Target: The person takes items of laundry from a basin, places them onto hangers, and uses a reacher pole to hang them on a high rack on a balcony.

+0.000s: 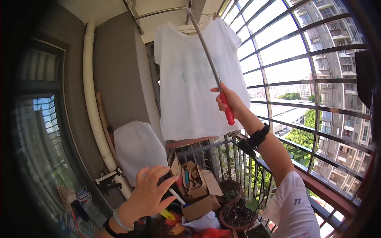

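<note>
My right hand (235, 104) is closed around the red grip of a long metal clothes pole (206, 51). The pole slants up and to the left, across the front of a white T-shirt (190, 103). Its upper end meets the overhead rail near the shirt's hanger; whether it is hooked onto anything there I cannot tell. The shirt hangs full length with its neckline at the top. Low on the left, my left hand (147, 190) is raised with curved fingers, thumb apart, holding nothing.
Window bars (270, 51) line the right side. Below the shirt are cardboard boxes (198, 206), potted plants (238, 214) and a railing. A white-covered object (139, 146) stands beside the cream drainpipe (89, 79). A glass door (39, 131) is at the left.
</note>
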{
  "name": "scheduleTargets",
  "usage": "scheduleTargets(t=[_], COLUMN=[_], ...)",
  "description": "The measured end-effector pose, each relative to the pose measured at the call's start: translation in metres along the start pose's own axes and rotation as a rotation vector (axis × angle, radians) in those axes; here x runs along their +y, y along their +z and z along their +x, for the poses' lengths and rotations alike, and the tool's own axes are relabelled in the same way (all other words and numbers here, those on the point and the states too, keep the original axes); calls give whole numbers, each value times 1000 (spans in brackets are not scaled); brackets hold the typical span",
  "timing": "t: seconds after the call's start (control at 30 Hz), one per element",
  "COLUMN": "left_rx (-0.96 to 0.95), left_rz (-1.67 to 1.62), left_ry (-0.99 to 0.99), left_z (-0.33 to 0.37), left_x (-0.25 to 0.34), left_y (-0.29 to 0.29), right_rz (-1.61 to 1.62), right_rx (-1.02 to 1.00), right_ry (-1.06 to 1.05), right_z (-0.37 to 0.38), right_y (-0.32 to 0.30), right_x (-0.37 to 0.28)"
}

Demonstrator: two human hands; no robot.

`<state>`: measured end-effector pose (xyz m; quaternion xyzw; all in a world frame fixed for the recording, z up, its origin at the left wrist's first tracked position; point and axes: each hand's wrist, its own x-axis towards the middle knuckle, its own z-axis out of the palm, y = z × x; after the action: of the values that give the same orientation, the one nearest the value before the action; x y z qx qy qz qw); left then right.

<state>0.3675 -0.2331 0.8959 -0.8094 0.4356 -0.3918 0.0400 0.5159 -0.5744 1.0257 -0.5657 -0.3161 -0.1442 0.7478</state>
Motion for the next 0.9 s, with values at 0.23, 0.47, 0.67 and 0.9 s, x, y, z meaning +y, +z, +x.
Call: scheduleTargets(t=[0.23, 0.47, 0.67, 0.9], left_rx=[-38, -71, -109, -115], left_rz=[-135, -203, -306, -367], left_ry=[-90, -338, -650, -753], left_z=[-62, -107, -122, -117], left_x=[25, 30, 40, 52], left_y=[24, 56, 93, 115], right_rz=[-125, -96, -58, -93], right_rx=[107, 94, 91, 86], right_ry=[-81, -131, -168, -201], right_z=[107, 181, 226, 246], right_y=[-3, -23, -44, -56], right_x=[-51, -65, -84, -84])
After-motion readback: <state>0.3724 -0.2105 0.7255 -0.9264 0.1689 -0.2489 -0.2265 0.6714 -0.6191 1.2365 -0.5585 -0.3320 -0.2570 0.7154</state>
